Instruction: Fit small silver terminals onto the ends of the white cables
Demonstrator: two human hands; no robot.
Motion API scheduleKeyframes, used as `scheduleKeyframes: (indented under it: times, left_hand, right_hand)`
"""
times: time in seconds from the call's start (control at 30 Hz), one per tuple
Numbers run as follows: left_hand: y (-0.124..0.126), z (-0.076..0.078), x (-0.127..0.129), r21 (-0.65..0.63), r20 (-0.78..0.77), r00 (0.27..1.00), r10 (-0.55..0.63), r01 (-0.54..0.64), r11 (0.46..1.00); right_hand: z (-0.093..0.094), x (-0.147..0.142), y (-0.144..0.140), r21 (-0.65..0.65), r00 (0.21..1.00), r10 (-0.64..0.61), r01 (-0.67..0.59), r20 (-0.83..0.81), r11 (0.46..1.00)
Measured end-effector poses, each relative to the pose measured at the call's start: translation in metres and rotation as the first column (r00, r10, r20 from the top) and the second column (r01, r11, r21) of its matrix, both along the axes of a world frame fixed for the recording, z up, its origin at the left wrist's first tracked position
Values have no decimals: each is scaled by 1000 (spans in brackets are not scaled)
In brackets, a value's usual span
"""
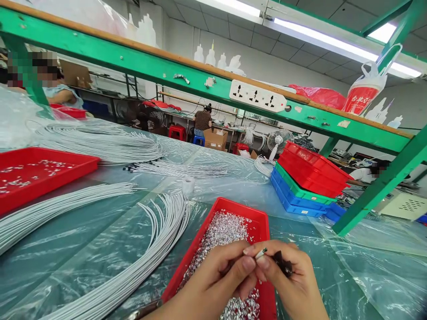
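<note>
My left hand is closed in a pinch on the short visible end of a white cable; its tip looks dark green. At the same spot the thumb and forefinger of my right hand press against the cable. Tucked in the curl of my right hand is a dark, crumpled-looking piece whose kind I cannot make out. Beneath both hands stands a red tray full of small shiny metal pieces. The rest of the held cable is hidden by my fingers.
Bundles of white cables lie to the left, with another red tray beyond. A white roll stands mid-table. Stacked red, green and blue trays sit at right. A green shelf frame with a power strip crosses above. Other people work behind.
</note>
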State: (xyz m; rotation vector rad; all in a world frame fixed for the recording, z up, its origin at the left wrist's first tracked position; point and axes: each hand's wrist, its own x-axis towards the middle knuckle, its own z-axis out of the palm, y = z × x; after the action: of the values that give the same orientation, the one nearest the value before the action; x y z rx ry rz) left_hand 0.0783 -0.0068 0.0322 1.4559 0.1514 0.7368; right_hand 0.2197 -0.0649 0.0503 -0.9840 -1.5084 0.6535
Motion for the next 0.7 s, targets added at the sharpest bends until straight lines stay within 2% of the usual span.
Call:
scheduleKeyframes:
  times: [0.13, 0.27, 0.37, 0.5, 0.7]
  left_hand:
    - [1, -3, -1, -3, 17, 1000, -4, 4, 1000]
    - [2, 0, -5, 3, 6, 992, 125, -125, 992]
    - [1, 7, -11, 32, -10, 974, 227, -226, 974]
    - [-2, 15, -16, 72, 3, 961, 276, -275, 959]
    - [-2, 8, -16, 114, -46, 943, 330, -323, 939]
  right_hand:
    - [-4, 2, 1, 40, 999, -29, 28, 33, 999]
    - [-9, 1, -3, 24, 988, -138, 137, 65, 990]
    - [-13, -3, -9, -2, 987, -159, 159, 40, 987]
    - [-15, -10, -15, -31, 981, -195, 195, 25, 980]
    - [-14, -13, -16, -69, 970, -234, 239, 70, 969]
